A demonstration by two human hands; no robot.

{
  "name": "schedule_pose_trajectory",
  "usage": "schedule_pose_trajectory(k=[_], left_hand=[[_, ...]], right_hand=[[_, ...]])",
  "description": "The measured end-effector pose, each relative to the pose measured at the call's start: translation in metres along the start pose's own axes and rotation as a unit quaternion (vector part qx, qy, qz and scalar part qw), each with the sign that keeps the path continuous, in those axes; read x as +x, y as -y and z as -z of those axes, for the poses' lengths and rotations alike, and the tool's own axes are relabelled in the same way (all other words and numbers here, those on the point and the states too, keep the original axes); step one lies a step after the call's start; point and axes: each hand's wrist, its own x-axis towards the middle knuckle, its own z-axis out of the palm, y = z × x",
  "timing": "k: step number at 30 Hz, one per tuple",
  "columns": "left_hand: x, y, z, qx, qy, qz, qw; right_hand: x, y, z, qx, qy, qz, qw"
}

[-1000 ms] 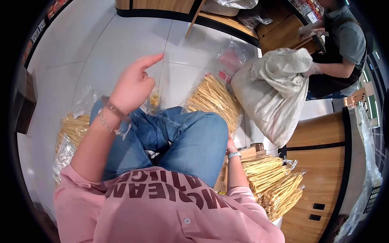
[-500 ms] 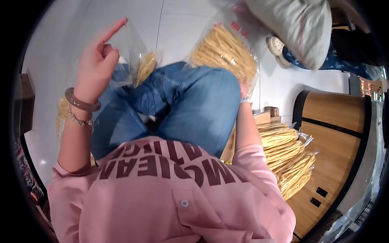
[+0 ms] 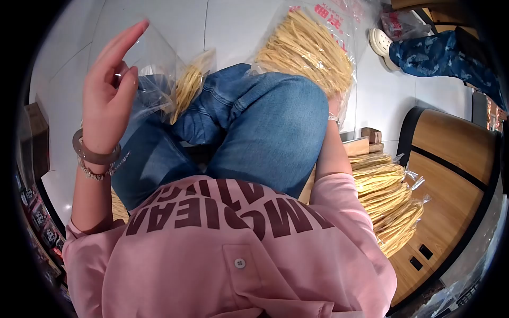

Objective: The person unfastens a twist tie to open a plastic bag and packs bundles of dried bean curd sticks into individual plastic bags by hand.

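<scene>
My left hand point(image 3: 108, 98), with a bangle and a bead bracelet on its wrist, is raised over my left thigh. Its fingers are stretched out and its thumb stands apart. Right beside it is a clear plastic bag point(image 3: 154, 50); whether fingers touch the film I cannot tell. A small bundle of yellow dried sticks point(image 3: 188, 87) lies in clear film near my knees. My right hand point(image 3: 334, 102) is at the lower edge of a large printed clear bag of yellow dried sticks point(image 3: 305, 50), beyond my right knee. The bag hides most of its fingers; it appears to grip the bag.
More bagged yellow sticks point(image 3: 384, 204) are piled at my right, beside a wooden cabinet point(image 3: 450, 164). Another person's leg in blue patterned trousers point(image 3: 435, 58) and a pale clog point(image 3: 380, 42) are at upper right. Dark-packaged goods point(image 3: 40, 214) line the left edge.
My left hand has gone from a pointing index finger to several stretched fingers. The large bag and my right hand appear further right. The pale sack at upper right is out of view.
</scene>
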Motion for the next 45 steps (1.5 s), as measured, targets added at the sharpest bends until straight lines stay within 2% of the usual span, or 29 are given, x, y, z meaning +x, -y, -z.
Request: schedule_pose_trajectory(k=[4, 7, 10, 13, 16, 19, 22, 25, 28, 30, 32, 34, 36, 38, 40, 43, 45], left_hand=[[-0.001, 0.008, -0.004, 0.012, -0.007, -0.017, 1.000], [0.001, 0.007, -0.004, 0.005, -0.007, -0.016, 1.000], [0.003, 0.007, -0.002, 0.021, 0.002, -0.025, 0.999], [-0.002, 0.008, -0.003, 0.032, 0.013, -0.014, 0.999], [-0.002, 0.008, 0.001, 0.030, 0.043, 0.011, 0.999], [-0.007, 0.004, -0.001, 0.028, 0.041, 0.015, 0.999], [-0.004, 0.004, -0.001, 0.030, 0.040, 0.001, 0.999], [-0.008, 0.001, -0.005, 0.030, 0.032, -0.003, 0.999], [-0.005, 0.000, -0.004, 0.031, 0.038, 0.008, 0.999], [-0.003, -0.002, -0.003, 0.032, 0.042, 0.020, 0.998], [-0.010, -0.005, -0.008, 0.030, 0.036, 0.024, 0.999], [-0.008, -0.003, -0.008, 0.030, 0.032, 0.016, 0.999], [-0.007, -0.001, -0.009, 0.033, 0.025, -0.001, 0.999], [-0.004, -0.001, -0.012, 0.030, 0.003, -0.019, 0.999], [-0.003, -0.002, -0.013, 0.023, -0.009, -0.029, 0.999], [-0.002, -0.003, -0.012, 0.010, -0.009, -0.018, 1.000], [-0.001, -0.006, -0.010, 0.004, -0.003, 0.000, 1.000]], right_hand=[[-0.021, 0.005, 0.008, -0.141, -0.072, 0.041, 0.987], [-0.026, 0.023, 0.025, -0.149, 0.033, -0.048, 0.987], [-0.019, 0.009, 0.008, -0.226, 0.052, -0.011, 0.973], [-0.019, 0.009, 0.010, -0.229, 0.014, 0.077, 0.970], [-0.006, 0.004, -0.006, -0.125, 0.055, 0.022, 0.990], [-0.014, 0.020, 0.007, -0.126, 0.047, 0.082, 0.988], [0.000, 0.009, -0.004, -0.138, 0.093, 0.100, 0.981], [0.000, -0.004, -0.013, -0.129, 0.066, 0.158, 0.977], [0.004, -0.005, -0.017, -0.136, 0.115, 0.141, 0.974], [-0.011, 0.020, -0.004, -0.149, 0.114, 0.076, 0.979], [-0.021, 0.026, 0.006, -0.177, 0.125, 0.056, 0.975], [-0.022, 0.028, 0.009, -0.220, 0.153, 0.073, 0.961], [-0.023, 0.020, 0.001, -0.236, 0.097, 0.114, 0.960], [-0.020, 0.014, 0.000, -0.221, 0.095, 0.129, 0.962], [-0.011, 0.010, 0.003, -0.173, 0.147, 0.119, 0.967], [-0.017, 0.035, 0.029, -0.175, 0.179, 0.107, 0.962], [-0.008, 0.028, 0.026, -0.157, 0.190, 0.134, 0.960]])
